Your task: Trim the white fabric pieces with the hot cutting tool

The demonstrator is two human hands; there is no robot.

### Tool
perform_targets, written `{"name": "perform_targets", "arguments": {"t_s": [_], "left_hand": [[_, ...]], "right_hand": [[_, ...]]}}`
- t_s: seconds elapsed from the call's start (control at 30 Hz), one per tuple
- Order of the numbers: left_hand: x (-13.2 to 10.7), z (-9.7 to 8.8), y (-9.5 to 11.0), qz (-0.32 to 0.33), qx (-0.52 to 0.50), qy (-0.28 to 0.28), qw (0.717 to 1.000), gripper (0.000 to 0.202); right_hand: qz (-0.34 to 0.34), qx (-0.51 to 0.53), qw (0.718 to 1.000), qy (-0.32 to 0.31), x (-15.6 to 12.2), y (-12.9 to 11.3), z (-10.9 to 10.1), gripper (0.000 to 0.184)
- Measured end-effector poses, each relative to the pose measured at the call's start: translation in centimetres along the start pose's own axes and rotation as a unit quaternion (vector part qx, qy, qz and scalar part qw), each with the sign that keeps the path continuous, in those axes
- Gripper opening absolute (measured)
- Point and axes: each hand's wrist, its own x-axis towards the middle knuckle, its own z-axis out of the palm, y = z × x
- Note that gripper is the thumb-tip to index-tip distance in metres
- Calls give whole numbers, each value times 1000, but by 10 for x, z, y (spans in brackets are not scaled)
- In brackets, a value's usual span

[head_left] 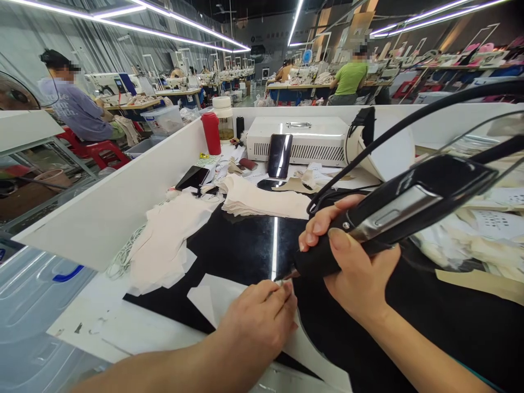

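My right hand (pixel 360 267) is wrapped around a black corded handheld power tool (pixel 393 199) with a silver strip along its body. The tool slants down to the left, and its narrow metal tip (pixel 292 274) is right at the fingertips of my left hand (pixel 262 316). My left hand is closed, its fingers pinching the edge of a white sheet-like piece (pixel 315 344) on the black glossy board (pixel 241 245). Part of that piece is hidden under the hand. Stacked cream fabric pieces (pixel 266 199) lie beyond, and more cream pieces (pixel 167 234) to the left.
At the back stand a phone (pixel 280 156), a white vented box (pixel 295 139), a red cup (pixel 211 134) and a jar (pixel 224 117). A white side panel (pixel 102 213) borders the left. Bagged pieces (pixel 483 234) lie right. The tool's cable (pixel 385 136) arches overhead. Several people sit farther off.
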Motion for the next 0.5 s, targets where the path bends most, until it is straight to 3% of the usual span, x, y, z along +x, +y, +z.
{"name": "perform_targets", "arguments": {"t_s": [0.17, 0.5], "left_hand": [[-1, 1, 0, 6, -2, -20, 1000, 32], [2, -2, 0, -11, -26, 20, 999, 35]], "right_hand": [[3, -3, 1000, 3, 2, -1, -2, 36], [1, 19, 1000, -1, 1, 2, -2, 38]]}}
